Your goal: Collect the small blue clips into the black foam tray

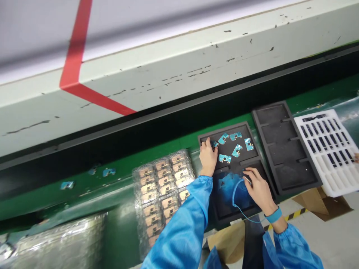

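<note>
My left hand (208,158) is at the upper left corner of a black compartment tray (244,129). Its fingers close on a small blue-filmed part (214,144), mostly hidden under them. Several like it, among them one blue-filmed part (237,150), lie spread in the same upper compartment. My right hand (259,188) hovers over the lower compartment, fingers curled together around something slim and pale that I cannot make out. A blue wrist strap (273,216) circles that wrist, its coiled cord (234,194) looping past the fingers.
Left of the tray lies a clear blister tray (168,179) of copper-coloured parts. Another black tray (288,149) and a white slotted tray (332,160) with dark strips stand right, a person's fingers (356,157) at its edge. Loose blue parts (67,185) rest on the green belt.
</note>
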Available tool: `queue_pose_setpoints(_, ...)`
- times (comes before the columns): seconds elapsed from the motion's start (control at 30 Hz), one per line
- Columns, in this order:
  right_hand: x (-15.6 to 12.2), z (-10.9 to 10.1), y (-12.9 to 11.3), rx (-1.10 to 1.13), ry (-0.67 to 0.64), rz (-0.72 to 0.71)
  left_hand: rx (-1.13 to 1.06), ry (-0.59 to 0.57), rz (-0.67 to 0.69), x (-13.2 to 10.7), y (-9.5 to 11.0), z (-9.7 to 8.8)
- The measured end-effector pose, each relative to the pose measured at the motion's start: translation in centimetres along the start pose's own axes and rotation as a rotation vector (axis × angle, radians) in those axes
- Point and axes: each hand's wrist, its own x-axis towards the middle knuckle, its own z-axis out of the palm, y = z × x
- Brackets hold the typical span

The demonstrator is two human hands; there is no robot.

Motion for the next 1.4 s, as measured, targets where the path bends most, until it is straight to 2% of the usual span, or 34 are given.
queue_pose_setpoints(0.3,0.0,-0.2,0.3,0.02,-0.008,0.024,-0.066,-0.042,-0.021,-1.3,0.6,1.0)
queue_pose_setpoints(0.5,-0.2,-0.3,0.4,0.022,-0.011,0.036,0.045,-0.011,-0.036,-1.5,1.0,-0.5)
queue_pose_setpoints(0.63,-0.3,-0.3,0.5,0.021,-0.015,0.039,0.169,-0.016,-0.063,-0.3,1.3,-1.3)
queue_pose_setpoints(0.83,-0.1,-0.6,0.4,0.021,-0.021,0.035,0.274,-0.045,-0.087,1.2,2.0,-1.4)
queue_pose_setpoints(1.13,-0.2,-0.6,0.3,0.012,-0.011,0.078,0.271,-0.064,-0.026,0.3,2.7,-2.4)
queue_pose_setpoints(1.27,-0.3,-1.4,0.1,0.054,0.004,0.059,0.172,-0.039,0.046,-1.9,2.3,-3.4)
queue_pose_setpoints(1.4,-1.1,-2.4,-1.0,0.12,-0.003,-0.056,0.022,0.015,0.137,-8.2,-0.1,-4.8)
